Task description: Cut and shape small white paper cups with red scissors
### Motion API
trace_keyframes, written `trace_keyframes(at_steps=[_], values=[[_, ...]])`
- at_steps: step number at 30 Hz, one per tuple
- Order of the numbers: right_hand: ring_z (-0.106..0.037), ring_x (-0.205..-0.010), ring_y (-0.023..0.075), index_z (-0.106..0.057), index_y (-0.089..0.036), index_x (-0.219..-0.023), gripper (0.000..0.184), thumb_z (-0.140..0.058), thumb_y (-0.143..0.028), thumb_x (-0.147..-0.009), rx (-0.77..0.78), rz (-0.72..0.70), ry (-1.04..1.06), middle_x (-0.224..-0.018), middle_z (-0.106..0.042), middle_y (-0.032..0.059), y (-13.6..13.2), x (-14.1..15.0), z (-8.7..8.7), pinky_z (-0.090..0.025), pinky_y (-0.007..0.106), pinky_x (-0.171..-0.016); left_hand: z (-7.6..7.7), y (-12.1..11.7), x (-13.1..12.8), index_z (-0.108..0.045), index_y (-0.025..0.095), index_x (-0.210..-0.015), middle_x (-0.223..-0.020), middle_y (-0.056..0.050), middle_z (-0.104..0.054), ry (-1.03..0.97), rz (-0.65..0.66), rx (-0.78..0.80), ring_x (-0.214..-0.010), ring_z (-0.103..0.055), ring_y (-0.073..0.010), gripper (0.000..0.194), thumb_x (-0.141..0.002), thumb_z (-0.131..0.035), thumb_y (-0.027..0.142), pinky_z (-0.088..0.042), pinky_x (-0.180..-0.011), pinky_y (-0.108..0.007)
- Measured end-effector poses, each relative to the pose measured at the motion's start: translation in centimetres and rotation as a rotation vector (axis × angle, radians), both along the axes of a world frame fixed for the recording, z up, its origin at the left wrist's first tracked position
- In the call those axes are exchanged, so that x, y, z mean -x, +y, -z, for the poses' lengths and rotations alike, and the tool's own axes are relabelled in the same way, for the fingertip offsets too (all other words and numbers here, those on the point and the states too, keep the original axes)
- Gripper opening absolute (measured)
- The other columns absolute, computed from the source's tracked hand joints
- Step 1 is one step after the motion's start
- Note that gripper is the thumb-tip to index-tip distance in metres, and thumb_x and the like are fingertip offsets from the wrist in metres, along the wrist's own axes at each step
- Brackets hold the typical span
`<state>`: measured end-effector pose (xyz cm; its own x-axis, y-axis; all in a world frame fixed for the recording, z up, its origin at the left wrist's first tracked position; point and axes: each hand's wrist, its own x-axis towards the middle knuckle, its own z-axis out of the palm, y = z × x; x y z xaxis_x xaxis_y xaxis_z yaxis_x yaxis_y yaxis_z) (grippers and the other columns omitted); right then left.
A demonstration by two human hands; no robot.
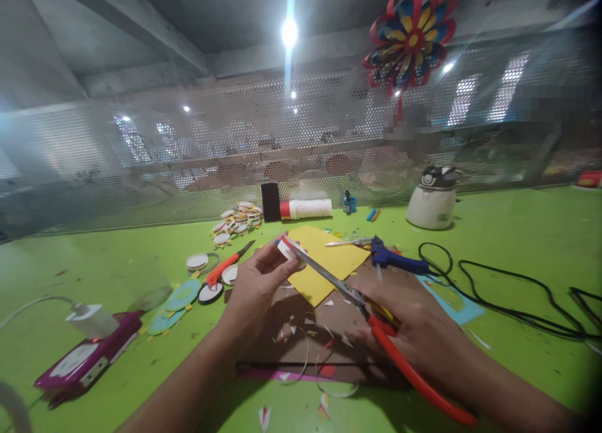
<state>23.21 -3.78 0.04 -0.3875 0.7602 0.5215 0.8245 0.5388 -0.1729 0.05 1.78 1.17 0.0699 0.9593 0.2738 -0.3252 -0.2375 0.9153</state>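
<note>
My left hand pinches a small white paper piece above the green table. My right hand grips scissors with orange-red handles; the blades point up and left and close on the white piece. Under both hands lies a brown board strewn with small paper scraps. A yellow foam sheet lies just behind the blades.
A blue glue gun with a black cord lies to the right. Second orange scissors, paper discs and a pile of round cutouts sit left. A phone, white tube and kettle stand around.
</note>
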Motion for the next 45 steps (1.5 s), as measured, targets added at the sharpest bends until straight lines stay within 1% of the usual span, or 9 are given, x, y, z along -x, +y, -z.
trace_keyframes(at_steps=[8,12,15,18,25,34,38,42,45], values=[[-0.066,-0.074,0.0253,-0.072,-0.023,-0.100,0.036,-0.060,-0.055,-0.088,0.009,-0.005,0.035,-0.079,-0.074,0.0070,0.05,-0.01,0.18,-0.050,0.034,-0.066,-0.07,-0.30,-0.24,-0.075,0.017,-0.109,-0.109,-0.010,-0.076,-0.036,-0.011,0.007,-0.105,-0.068,-0.0245,0.043,-0.068,-0.086,0.025,-0.050,-0.100,-0.039],[-0.067,-0.076,0.0264,-0.073,-0.024,-0.100,0.036,-0.059,-0.055,-0.088,0.011,-0.004,0.021,-0.078,-0.074,0.0072,-0.02,0.05,0.01,-0.051,0.036,-0.071,-0.28,-0.48,-0.13,-0.073,0.015,-0.112,-0.116,-0.012,-0.073,-0.120,0.069,0.002,-0.107,-0.068,-0.0237,0.036,-0.077,-0.079,0.023,-0.052,-0.098,-0.037],[-0.067,-0.080,0.0277,-0.073,-0.024,-0.103,0.035,-0.061,-0.053,-0.087,-0.004,-0.006,0.023,-0.085,-0.076,0.0083,-0.09,0.09,-0.04,-0.051,0.037,-0.073,-0.41,-0.48,-0.10,-0.072,0.013,-0.111,-0.117,-0.013,-0.072,-0.160,0.093,0.011,-0.107,-0.068,-0.0229,0.032,-0.081,-0.075,0.021,-0.053,-0.098,-0.037],[-0.068,-0.083,0.0283,-0.072,-0.024,-0.107,0.033,-0.063,-0.049,-0.086,-0.023,-0.017,0.028,-0.091,-0.076,0.0086,-0.02,-0.01,0.12,-0.051,0.038,-0.075,-0.42,-0.44,-0.12,-0.072,0.014,-0.112,-0.116,-0.013,-0.073,-0.174,0.085,0.028,-0.106,-0.068,-0.0230,0.032,-0.080,-0.076,0.020,-0.053,-0.098,-0.038],[-0.068,-0.080,0.0267,-0.070,-0.024,-0.112,0.035,-0.061,-0.048,-0.088,0.016,-0.012,0.015,-0.091,-0.076,0.0090,0.11,-0.22,0.71,-0.052,0.036,-0.071,-0.31,-0.52,-0.17,-0.073,0.014,-0.108,-0.115,-0.012,-0.073,-0.193,0.091,0.034,-0.109,-0.067,-0.0247,0.030,-0.079,-0.077,0.020,-0.051,-0.102,-0.041],[-0.069,-0.082,0.0271,-0.070,-0.024,-0.111,0.037,-0.062,-0.052,-0.088,0.038,-0.005,0.025,-0.091,-0.077,0.0085,0.01,-0.21,0.24,-0.053,0.036,-0.072,-0.39,-0.27,0.07,-0.075,0.013,-0.101,-0.113,-0.012,-0.073,-0.162,0.067,0.051,-0.103,-0.068,-0.0216,0.024,-0.078,-0.078,0.019,-0.054,-0.094,-0.035],[-0.069,-0.082,0.0266,-0.068,-0.026,-0.115,0.036,-0.063,-0.049,-0.087,0.055,-0.022,0.017,-0.098,-0.076,0.0080,0.17,-0.30,0.14,-0.054,0.036,-0.073,-0.33,-0.26,-0.01,-0.074,0.014,-0.104,-0.111,-0.012,-0.074,-0.166,0.068,0.061,-0.105,-0.068,-0.0242,0.030,-0.075,-0.080,0.020,-0.052,-0.098,-0.039],[-0.069,-0.079,0.0257,-0.070,-0.025,-0.112,0.034,-0.063,-0.048,-0.088,0.078,-0.019,0.019,-0.095,-0.077,0.0073,0.18,-0.24,0.15,-0.054,0.036,-0.071,-0.35,-0.38,-0.25,-0.074,0.013,-0.106,-0.111,-0.012,-0.075,-0.158,0.033,0.072,-0.104,-0.069,-0.0237,0.035,-0.073,-0.082,0.019,-0.053,-0.095,-0.037],[-0.070,-0.084,0.0261,-0.070,-0.026,-0.112,0.034,-0.064,-0.048,-0.087,0.050,-0.023,0.031,-0.101,-0.077,0.0075,0.04,-0.11,0.12,-0.054,0.035,-0.071,-0.30,-0.40,-0.30,-0.074,0.013,-0.106,-0.110,-0.012,-0.075,-0.167,0.031,0.072,-0.103,-0.069,-0.0223,0.033,-0.074,-0.082,0.019,-0.054,-0.095,-0.036]])
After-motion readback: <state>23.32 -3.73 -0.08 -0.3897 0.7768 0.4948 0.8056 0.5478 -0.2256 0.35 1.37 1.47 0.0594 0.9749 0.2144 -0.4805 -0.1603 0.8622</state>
